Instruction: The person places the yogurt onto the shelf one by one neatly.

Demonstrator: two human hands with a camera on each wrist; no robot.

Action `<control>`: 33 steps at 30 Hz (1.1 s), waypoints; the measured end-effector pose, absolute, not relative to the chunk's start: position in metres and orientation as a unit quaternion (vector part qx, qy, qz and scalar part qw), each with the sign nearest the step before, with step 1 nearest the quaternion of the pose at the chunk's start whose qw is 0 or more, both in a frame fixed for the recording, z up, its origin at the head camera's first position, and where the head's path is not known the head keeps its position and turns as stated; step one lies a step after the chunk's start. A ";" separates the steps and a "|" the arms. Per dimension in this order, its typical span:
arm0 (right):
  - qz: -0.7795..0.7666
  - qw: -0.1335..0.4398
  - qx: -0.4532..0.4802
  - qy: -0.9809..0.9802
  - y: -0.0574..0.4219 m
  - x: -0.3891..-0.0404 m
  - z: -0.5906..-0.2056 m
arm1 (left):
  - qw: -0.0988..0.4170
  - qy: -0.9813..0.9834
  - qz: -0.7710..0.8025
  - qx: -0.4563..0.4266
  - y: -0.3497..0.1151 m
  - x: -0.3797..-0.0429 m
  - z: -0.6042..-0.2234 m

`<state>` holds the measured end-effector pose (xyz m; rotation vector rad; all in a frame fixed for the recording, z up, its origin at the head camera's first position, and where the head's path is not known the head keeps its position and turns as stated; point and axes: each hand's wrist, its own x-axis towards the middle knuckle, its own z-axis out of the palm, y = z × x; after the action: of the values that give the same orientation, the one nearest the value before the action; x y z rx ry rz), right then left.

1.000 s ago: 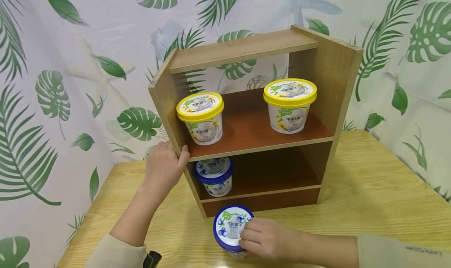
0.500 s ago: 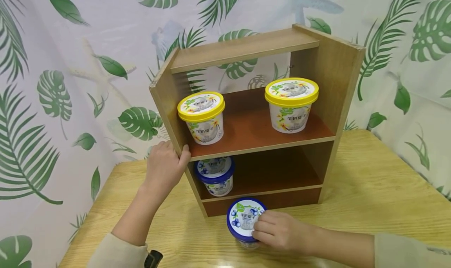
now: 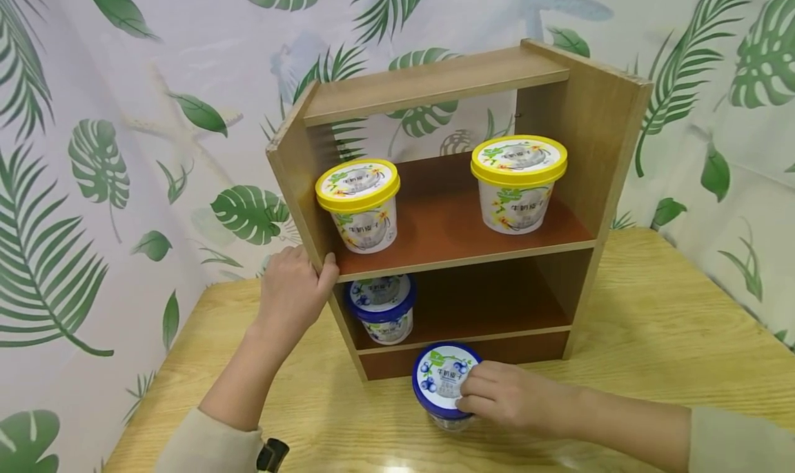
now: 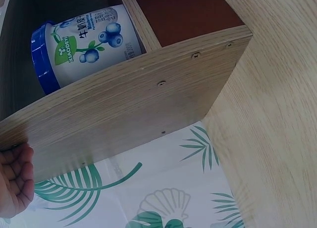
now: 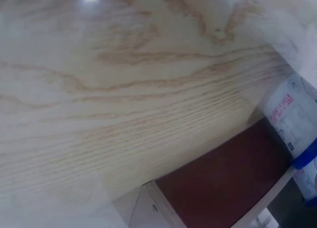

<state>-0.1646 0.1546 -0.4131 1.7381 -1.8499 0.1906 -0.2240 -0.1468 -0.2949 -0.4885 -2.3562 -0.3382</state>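
With its thumb over the front edge, my left hand (image 3: 295,283) grips the left side panel of a small wooden shelf (image 3: 435,262). In the left wrist view its fingers (image 4: 19,176) curl against the panel's outer face. My right hand (image 3: 512,397) holds a white ice cream tub with a blue lid (image 3: 439,383) by its right side, low in front of the shelf. Part of that tub (image 5: 290,114) shows in the right wrist view. A matching blueberry tub (image 3: 390,321) stands at the left of the lower compartment, its top partly hidden by the board above.
Two yellow-lidded tubs stand on the upper board: one at the left (image 3: 363,228), another at the right (image 3: 518,207). The shelf stands on a wood-grain table (image 3: 671,321). Behind it hangs a white leaf-patterned backdrop (image 3: 205,31).
My right hand has moved the blue-lidded tub rightward and somewhat nearer the shelf's base. The left hand keeps its grip on the side panel.
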 end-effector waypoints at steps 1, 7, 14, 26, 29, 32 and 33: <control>0.072 0.290 0.652 -0.697 0.156 -0.164 -0.412 | 0.348 -0.909 -0.130 -0.188 -0.147 -0.224 -0.295; 0.072 0.282 0.648 -0.704 0.164 -0.162 -0.410 | 0.345 -0.911 -0.128 -0.186 -0.146 -0.225 -0.294; 0.075 0.309 0.648 -0.692 0.175 -0.162 -0.410 | 0.340 -0.914 -0.126 -0.183 -0.147 -0.224 -0.295; 0.085 0.326 0.664 -0.667 0.191 -0.163 -0.406 | 0.340 -0.913 -0.130 -0.184 -0.146 -0.225 -0.295; 0.088 0.321 0.667 -0.666 0.195 -0.162 -0.405 | 0.341 -0.912 -0.132 -0.186 -0.146 -0.225 -0.295; 0.087 0.322 0.669 -0.664 0.200 -0.162 -0.405 | 0.342 -0.911 -0.131 -0.188 -0.146 -0.225 -0.295; 0.086 0.326 0.670 -0.662 0.201 -0.162 -0.405 | 0.342 -0.911 -0.131 -0.189 -0.146 -0.225 -0.295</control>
<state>-0.1620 0.2008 -0.4047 1.7544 -1.7335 0.2245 -0.2254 -0.1463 -0.2945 -0.4916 -2.3684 -0.3403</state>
